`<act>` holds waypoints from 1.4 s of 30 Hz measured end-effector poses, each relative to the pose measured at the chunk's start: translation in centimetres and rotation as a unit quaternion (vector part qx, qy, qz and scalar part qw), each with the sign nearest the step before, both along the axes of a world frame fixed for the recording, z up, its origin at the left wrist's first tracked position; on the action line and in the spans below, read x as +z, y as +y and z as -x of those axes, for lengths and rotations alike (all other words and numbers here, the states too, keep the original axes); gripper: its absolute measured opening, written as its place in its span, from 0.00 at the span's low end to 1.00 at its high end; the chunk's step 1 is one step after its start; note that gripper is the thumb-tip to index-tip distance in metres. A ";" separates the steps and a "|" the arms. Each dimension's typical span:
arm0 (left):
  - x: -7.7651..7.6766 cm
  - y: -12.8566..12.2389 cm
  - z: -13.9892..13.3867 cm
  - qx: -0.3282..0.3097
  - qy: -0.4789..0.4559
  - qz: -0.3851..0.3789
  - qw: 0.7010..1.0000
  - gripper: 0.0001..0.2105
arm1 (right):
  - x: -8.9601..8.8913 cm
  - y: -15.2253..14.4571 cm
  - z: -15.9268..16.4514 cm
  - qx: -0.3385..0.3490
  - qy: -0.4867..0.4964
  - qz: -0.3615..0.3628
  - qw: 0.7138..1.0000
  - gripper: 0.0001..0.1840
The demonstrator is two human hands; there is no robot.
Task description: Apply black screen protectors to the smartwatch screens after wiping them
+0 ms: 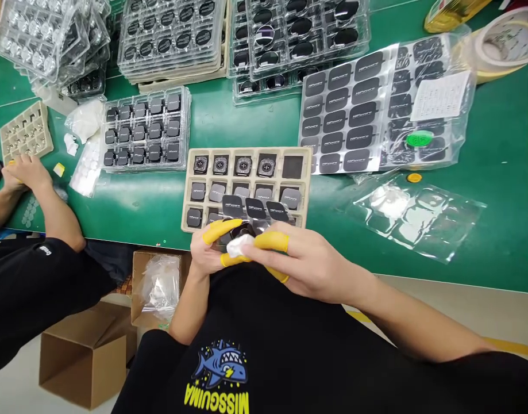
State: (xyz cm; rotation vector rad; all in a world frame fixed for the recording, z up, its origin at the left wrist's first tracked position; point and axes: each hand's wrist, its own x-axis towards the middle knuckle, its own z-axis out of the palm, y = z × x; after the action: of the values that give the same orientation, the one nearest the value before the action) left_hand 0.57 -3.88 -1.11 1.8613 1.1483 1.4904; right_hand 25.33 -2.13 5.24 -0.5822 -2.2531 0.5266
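Observation:
My left hand [205, 250], with yellow finger cots on, is closed round a dark, glossy watch case [241, 230] just in front of the tray. Between the fingers of my right hand [309, 259], also in yellow cots, is a bunched white wipe [239, 247], held against the case. Beyond the fingers, a strip of black film labels [255, 209] overlaps the tray; whether a hand grips it I cannot tell. The beige tray [185, 198] bears several watch cases, some back up, others under dark labelled films. One back-right pocket [293, 167] has no case.
Label sheets [350, 109] in plastic lie right, near a clear bag [419, 218] and tape rolls [507, 43]. A clear tray of labelled pieces [145, 129] and stacked trays [173, 34] stand behind. At left a co-worker's hands [29, 172] rest by another beige tray [26, 129].

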 end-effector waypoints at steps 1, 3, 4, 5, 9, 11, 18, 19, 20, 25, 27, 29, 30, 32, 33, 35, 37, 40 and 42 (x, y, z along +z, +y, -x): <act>-0.1 0.1 0.0 -0.004 -0.003 -0.003 1.000 0.33 | 0.2 0.2 -0.5 0.016 -0.003 0.013 1.000 0.21; -0.1 0.2 0.1 -0.019 -0.024 -0.007 1.000 0.34 | 1.0 0.5 -1.7 0.013 -0.034 0.028 0.999 0.15; 0.0 0.3 0.1 -0.025 -0.040 -0.006 0.999 0.35 | 1.4 0.5 -2.3 -0.006 -0.054 0.029 0.998 0.13; 0.1 0.4 0.1 -0.027 -0.056 -0.003 0.998 0.35 | 1.8 0.5 -2.9 -0.031 -0.065 0.026 0.997 0.12; 0.6 0.6 0.2 -0.034 -0.097 0.022 0.994 0.34 | 3.0 0.2 -4.1 -0.150 -0.020 0.017 0.988 0.17; 0.6 0.5 0.3 -0.040 -0.097 0.034 0.994 0.34 | 3.1 0.2 -3.7 -0.188 -0.015 0.016 0.982 0.19; -0.1 0.1 0.3 -0.024 -0.070 0.043 0.996 0.38 | 1.8 0.3 0.1 -0.123 -0.030 -0.021 0.992 0.19; -0.1 0.1 0.2 -0.024 -0.071 0.043 0.996 0.38 | 1.5 0.4 0.5 -0.115 -0.040 -0.030 0.992 0.19; -0.2 0.1 0.3 -0.023 -0.075 0.047 0.996 0.38 | 1.3 0.4 0.8 -0.107 -0.048 -0.039 0.992 0.19; -0.4 0.1 0.7 -0.007 -0.107 0.063 0.992 0.33 | 1.2 1.2 0.0 0.022 -0.054 0.007 0.998 0.17; -0.4 0.1 1.1 0.001 -0.123 0.056 0.991 0.33 | 1.5 1.6 -1.2 0.080 -0.070 0.055 0.993 0.14; -0.3 0.1 1.3 0.007 -0.131 0.054 0.990 0.34 | 1.8 1.7 -2.5 0.083 -0.073 0.090 0.990 0.12; -0.2 0.1 1.3 0.011 -0.135 0.055 0.989 0.34 | 1.9 1.8 -3.0 0.065 -0.062 0.101 0.991 0.12; 0.0 0.2 1.3 0.019 -0.145 0.060 0.987 0.34 | 2.3 1.7 -3.7 0.010 -0.026 0.111 0.993 0.14; 0.0 0.2 1.2 0.021 -0.150 0.062 0.987 0.34 | 2.5 1.7 -3.9 -0.020 -0.009 0.111 0.994 0.15; 0.2 0.3 1.0 0.028 -0.158 0.067 0.985 0.34 | 2.8 1.7 -3.9 -0.071 0.012 0.103 0.992 0.17; 0.2 0.2 0.8 0.033 -0.157 0.073 0.984 0.34 | 3.1 1.7 -3.4 -0.102 0.004 0.088 0.991 0.18; 0.2 0.2 0.7 0.025 -0.149 0.100 0.983 0.35 | 2.9 1.7 -1.8 -0.100 -0.016 0.062 0.993 0.18; 0.1 0.1 0.7 0.008 -0.152 0.107 0.983 0.34 | 2.3 1.7 -0.5 -0.087 -0.022 0.036 0.995 0.19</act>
State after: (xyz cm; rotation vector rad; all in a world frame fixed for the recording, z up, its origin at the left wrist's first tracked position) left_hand -0.13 -3.77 -0.98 1.4282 1.1270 1.5296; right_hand 25.81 -0.42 7.55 -0.8249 -2.2068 0.5122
